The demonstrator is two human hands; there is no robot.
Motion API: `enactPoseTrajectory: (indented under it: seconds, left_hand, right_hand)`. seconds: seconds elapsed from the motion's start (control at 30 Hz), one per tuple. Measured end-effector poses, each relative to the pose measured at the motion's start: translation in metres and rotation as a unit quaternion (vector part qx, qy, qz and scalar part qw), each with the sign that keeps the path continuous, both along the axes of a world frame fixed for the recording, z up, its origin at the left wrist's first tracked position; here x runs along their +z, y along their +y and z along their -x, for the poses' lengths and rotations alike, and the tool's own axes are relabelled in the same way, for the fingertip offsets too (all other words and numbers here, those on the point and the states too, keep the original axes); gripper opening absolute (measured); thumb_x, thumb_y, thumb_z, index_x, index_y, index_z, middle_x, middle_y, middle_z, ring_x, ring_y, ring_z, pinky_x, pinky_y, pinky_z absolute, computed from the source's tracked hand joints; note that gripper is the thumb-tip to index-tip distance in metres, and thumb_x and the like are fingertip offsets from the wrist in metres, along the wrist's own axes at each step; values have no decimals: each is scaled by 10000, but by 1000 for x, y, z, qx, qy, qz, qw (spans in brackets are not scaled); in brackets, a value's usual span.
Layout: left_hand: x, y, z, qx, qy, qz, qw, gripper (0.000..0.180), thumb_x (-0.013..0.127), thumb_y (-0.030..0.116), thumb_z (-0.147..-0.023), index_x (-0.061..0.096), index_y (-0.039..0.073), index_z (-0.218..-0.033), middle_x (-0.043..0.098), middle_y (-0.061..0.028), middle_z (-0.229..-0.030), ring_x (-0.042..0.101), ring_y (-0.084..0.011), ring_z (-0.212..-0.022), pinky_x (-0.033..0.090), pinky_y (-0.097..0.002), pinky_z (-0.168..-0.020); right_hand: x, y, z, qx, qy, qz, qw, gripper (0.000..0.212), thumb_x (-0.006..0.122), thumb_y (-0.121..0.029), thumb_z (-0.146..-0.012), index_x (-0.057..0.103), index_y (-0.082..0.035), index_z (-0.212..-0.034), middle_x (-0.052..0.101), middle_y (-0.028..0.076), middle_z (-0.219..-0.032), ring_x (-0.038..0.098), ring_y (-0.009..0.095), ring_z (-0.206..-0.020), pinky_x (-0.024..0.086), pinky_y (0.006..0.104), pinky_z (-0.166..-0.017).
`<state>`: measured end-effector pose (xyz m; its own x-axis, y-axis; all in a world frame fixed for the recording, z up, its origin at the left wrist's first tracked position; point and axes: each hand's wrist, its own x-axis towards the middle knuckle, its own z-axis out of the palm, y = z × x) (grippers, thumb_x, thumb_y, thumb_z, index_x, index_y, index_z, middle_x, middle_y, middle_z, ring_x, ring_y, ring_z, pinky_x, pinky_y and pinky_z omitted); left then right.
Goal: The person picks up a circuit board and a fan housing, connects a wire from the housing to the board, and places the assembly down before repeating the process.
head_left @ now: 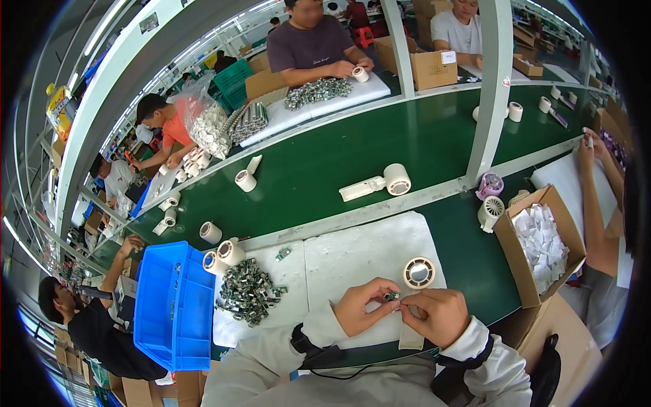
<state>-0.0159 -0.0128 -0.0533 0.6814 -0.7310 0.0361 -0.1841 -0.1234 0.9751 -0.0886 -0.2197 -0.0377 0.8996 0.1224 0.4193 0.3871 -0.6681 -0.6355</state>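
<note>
Over the white foam pad (339,252), my left hand (361,308) pinches a small green circuit board (391,296) between thumb and fingers. Close beside it, my right hand (437,316) has thumb and forefinger drawn together near the board; anything in that pinch is too small to make out. A cream handheld fan (419,273) lies under my hands, its round head beyond them. Its handle (411,337) shows below my right hand, with the middle part covered. To the left on the pad is a heap of green circuit boards (247,293), with one loose board (283,254) apart from it.
A blue bin (150,305) stands left of the pad, near two cream fan heads (230,252). At right is a cardboard box (505,237) of white pieces. Beyond a metal rail, a green conveyor (305,183) carries another fan (397,179). Co-workers sit around it.
</note>
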Motion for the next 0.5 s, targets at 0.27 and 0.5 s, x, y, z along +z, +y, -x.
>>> enactPoseTrajectory:
  seconds: [0.27, 0.5]
  left_hand:
    - [-13, -2, -2, -13, 165, 80, 983, 366, 583, 15, -998, 528, -28, -1357, 660, -96, -1139, 666, -159, -1051, 521, -291, -952]
    - [1, -8, -13, 7, 177, 94, 980, 335, 561, 12, -1005, 558, -75, -1328, 677, -161, -1169, 689, -223, -1013, 561, -338, -920]
  right_hand:
    - [-10, -7, 1, -21, 38, -83, 996, 102, 761, -84, -751, 732, -65, -847, 554, 66, -571, 535, 174, -460, 422, 314, -464]
    - [-10, -12, -12, -4, 27, -138, 990, 105, 733, -49, -771, 725, -48, -876, 549, 70, -614, 471, 162, -462, 382, 315, -466]
